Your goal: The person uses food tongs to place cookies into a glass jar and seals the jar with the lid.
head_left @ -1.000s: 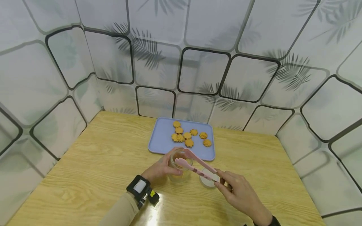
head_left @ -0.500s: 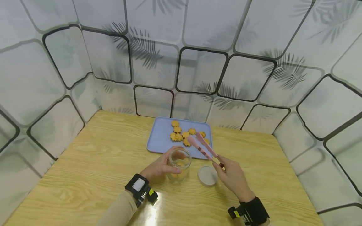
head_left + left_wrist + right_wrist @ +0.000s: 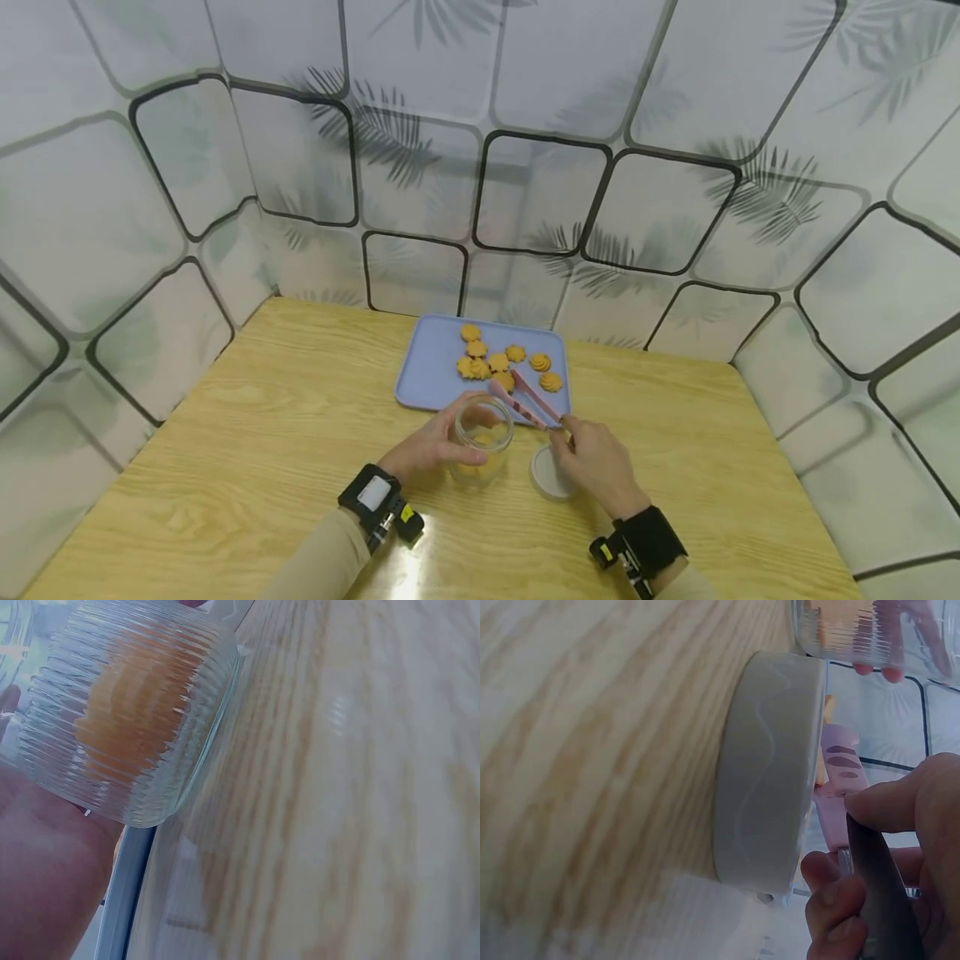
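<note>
My left hand grips a ribbed glass jar whose open mouth faces up. Golden piped cookies show through the glass in the left wrist view. In my right hand is a pair of pink-tipped tongs, pinched between thumb and fingers with the tips apart. Those tips reach over the near edge of a blue tray, right at one of its cookies. In the right wrist view the dark tong handle lies under my thumb, and the tong tips are partly hidden.
A round pale lid lies on the wooden table just right of the jar, below my right hand. Several more cookies are spread over the tray. A patterned curtain closes off the back and sides.
From above the jar's mouth, the tongs have moved away to the tray, and their tips have lowered among the cookies. My left hand keeps holding the jar in place.
</note>
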{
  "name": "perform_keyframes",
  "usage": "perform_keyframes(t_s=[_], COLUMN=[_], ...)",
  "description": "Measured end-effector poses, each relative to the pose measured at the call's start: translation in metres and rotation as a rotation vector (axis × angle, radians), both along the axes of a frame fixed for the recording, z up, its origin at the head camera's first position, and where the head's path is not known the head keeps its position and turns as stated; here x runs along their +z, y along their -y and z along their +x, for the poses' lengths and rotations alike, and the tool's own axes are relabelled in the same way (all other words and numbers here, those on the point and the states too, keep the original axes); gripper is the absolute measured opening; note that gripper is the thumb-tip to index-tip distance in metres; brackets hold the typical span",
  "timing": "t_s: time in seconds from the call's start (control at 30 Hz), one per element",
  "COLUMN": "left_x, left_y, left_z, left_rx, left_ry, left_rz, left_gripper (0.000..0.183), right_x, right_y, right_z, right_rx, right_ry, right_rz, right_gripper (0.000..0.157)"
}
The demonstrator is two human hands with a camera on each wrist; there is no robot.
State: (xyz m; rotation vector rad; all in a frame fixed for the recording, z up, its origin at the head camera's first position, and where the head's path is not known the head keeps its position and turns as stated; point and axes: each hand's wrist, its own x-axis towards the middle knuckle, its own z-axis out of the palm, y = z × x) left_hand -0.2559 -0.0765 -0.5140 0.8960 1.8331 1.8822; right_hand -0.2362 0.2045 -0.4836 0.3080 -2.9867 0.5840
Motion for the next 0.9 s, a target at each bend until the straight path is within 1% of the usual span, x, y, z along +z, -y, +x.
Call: perform_keyframes(t_s=[0.13,0.33,0.47,0.6,0.73,0.9], left_x=[0.0,0.002,0.0,-0.001,-0.001,0.001], left_y=[0.001,0.001,0.001,0.002,0.002,0.002], left_z=[0.002,0.005,0.005,0.004,0.002,0.002], left_rx=[0.006,0.027,0.03,0.048,0.052,0.05], left_ry=[0.021,0.037,0.028,0.01,0.013,0.019], left_rz=[0.01,0.012,0.005,-0.023,-0.026,0.001], left_gripper=[0.09,0.081,0.081,0.081,0.079,0.077], right_x=[-0.003,-0.006,-0.004,0.002,0.011,0.02], right_y=[0.0,-0.003,-0.009,-0.015,-0.021,-0.025], right_z=[0.002,0.004,0.011,0.021,0.033,0.05], right_rx=[0.004,0.015,0.023,0.014,0.025,0.046], right_ry=[-0.008,-0.027,-0.037,-0.025,-0.066,-0.123], right_rz=[0.016,0.025,-0.031,-0.146,-0.231,-0.268], right_gripper=[0.026,0.029,0.031,0.033,0.035,0.036])
